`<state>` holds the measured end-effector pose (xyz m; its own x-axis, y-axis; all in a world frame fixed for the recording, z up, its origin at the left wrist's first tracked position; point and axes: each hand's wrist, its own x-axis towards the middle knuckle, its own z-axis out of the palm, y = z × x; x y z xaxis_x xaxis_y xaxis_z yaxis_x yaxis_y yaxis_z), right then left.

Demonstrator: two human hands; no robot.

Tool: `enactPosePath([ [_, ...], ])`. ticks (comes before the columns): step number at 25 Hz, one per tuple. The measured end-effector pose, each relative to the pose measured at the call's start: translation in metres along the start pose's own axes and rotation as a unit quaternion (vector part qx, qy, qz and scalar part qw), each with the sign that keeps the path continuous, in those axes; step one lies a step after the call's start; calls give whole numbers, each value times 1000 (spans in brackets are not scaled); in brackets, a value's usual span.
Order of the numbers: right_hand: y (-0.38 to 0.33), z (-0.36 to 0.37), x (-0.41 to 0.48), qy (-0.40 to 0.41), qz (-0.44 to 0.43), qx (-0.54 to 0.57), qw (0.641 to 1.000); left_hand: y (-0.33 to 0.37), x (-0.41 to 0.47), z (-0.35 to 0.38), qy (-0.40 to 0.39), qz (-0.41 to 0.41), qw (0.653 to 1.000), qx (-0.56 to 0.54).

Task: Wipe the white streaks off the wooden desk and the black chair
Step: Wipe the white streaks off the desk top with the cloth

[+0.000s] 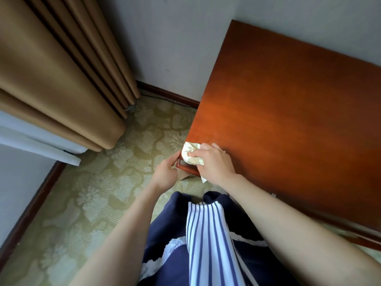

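- The wooden desk [288, 112] fills the right of the view, its back edge against the wall. The work is at its near-left corner.
- The right hand [214, 164] clenches a bunched cream cloth [191, 155] and presses it onto that corner of the desktop. Wadding it this way probably puts firm pressure on a small patch.
- A tail of the cloth hangs past the desk's front edge, under the wrist.
- The left hand [165, 174] meets the side face of the same corner with its fingers lightly bent, likely bracing the body for the rub (whether it truly grips the edge or only touches it cannot be told).
- No white streak stands out on the visible desktop, only a soft sheen, so the corner may be among the last spots on the desk.
- The black chair is not in view, so that half of the job looks still ahead.
- Beside the desk are a tan curtain [61, 79] and patterned carpet [92, 193].
- No brand, label or readable writing appears on the cloth, the desk or the person's striped garment [206, 234].
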<state>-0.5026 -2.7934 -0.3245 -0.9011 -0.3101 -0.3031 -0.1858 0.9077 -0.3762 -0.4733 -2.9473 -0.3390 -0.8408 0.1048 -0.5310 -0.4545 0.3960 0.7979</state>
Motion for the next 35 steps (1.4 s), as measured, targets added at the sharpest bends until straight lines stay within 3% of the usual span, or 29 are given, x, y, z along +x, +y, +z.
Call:
enactPosePath([
  [4, 2, 4, -7, 0, -19, 26, 999, 19, -8, 7, 31, -20, 999, -38],
  [10, 38, -1, -44, 10, 7, 59, 998, 24, 4, 11, 94, -77, 989, 87],
  [21, 6, 3, -19, 19, 8, 36, 999, 8, 6, -7, -6, -82, 996, 21],
  [27, -23, 6, 11, -3, -7, 41, 999, -2, 10, -11, -8, -79, 995, 55],
  [32, 1, 8, -20, 29, 33, 85, 995, 16, 17, -7, 71, -42, 988, 129],
  [35, 24, 11, -44, 85, 104, 132, 982, 33, 27, 18, 116, 41, 960, 251],
])
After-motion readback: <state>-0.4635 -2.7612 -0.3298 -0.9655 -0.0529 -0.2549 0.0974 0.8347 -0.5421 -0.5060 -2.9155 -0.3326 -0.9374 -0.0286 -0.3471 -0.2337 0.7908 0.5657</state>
